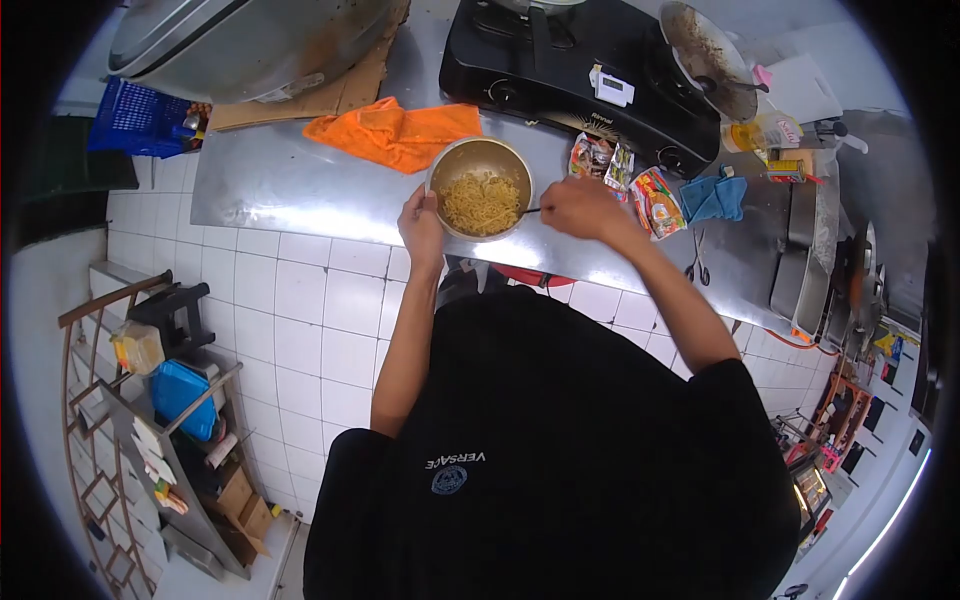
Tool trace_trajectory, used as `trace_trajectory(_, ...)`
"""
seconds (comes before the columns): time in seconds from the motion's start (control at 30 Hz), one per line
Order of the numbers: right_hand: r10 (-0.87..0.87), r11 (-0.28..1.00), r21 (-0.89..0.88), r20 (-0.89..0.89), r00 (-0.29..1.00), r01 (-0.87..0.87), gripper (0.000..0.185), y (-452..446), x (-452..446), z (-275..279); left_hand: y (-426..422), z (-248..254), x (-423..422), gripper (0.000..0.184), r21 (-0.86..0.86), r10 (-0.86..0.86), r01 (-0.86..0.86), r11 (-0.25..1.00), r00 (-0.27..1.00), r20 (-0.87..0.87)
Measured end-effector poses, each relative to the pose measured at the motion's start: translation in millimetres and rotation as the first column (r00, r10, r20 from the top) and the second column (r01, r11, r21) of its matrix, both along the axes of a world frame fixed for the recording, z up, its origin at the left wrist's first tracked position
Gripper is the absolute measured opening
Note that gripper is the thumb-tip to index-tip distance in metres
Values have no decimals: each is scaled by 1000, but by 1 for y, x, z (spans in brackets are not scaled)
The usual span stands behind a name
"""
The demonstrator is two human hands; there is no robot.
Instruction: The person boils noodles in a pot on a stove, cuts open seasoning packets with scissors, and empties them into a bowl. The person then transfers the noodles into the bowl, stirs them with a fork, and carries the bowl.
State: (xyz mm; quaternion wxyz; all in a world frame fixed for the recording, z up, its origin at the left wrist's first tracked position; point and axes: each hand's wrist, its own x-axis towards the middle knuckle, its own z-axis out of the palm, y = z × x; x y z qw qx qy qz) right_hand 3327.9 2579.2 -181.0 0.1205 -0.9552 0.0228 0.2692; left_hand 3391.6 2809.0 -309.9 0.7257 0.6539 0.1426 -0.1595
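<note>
A metal bowl [466, 150] of cooked noodles [482, 205] stands near the front edge of the steel counter. My left hand [421, 222] grips the bowl's left side, thumb at the rim. On the other side, my right hand [580, 209] is closed around a thin dark utensil [531, 211], which reaches over the rim into the noodles. Whether it is a fork or a spoon is hidden. Just behind the right hand lie torn seasoning sachets [603, 160] and a red noodle packet [658, 203].
Behind the bowl is a crumpled orange cloth [392, 134]. A black gas stove [590, 65] stands at the back, with a used wok [708, 55] at its right. Scissors [699, 262] and a blue cloth [713, 199] lie right of the packets. A large metal pot [250, 50] sits back left.
</note>
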Motion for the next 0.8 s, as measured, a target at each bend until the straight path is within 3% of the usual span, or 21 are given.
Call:
trace_trajectory(0.03,4,999,-36,7,1000,-4,27,10,-3,-20,0,-1,-1,36,24,-7,6,1000,1000,9)
trace_trajectory(0.13,-197,980,-34,49,979,198,27,37,15,-34,1,14,1,36,-103,-71,68,992,997,-30)
trace_trajectory(0.23,-178,984,18,157,971,177,29,51,6,-51,3,13,4,35,-84,-62,59,995,997,-34)
trace_trajectory(0.33,-196,979,61,67,978,193,30,22,8,-37,3,-5,3,35,-40,-35,36,999,999,13)
trace_trajectory(0.37,-289,957,10,117,950,290,31,25,15,-26,1,2,-2,35,-46,-36,35,998,999,-8)
trace_trajectory(0.43,-223,975,25,86,971,221,31,44,17,-39,0,23,0,35,-49,-38,37,998,999,-30)
trace_trajectory(0.6,-269,963,3,49,962,269,31,14,21,-29,5,7,5,35,-65,-37,37,997,999,0)
trace_trajectory(0.63,-195,980,-13,146,970,199,30,16,24,-50,5,13,4,34,-84,-48,47,995,999,-13)
trace_trajectory(0.73,-165,984,81,40,986,161,26,42,20,-31,2,19,7,34,-79,-26,26,996,1000,1)
trace_trajectory(0.8,-176,984,31,94,980,174,25,29,27,-32,0,1,13,35,-14,-16,17,1000,998,55)
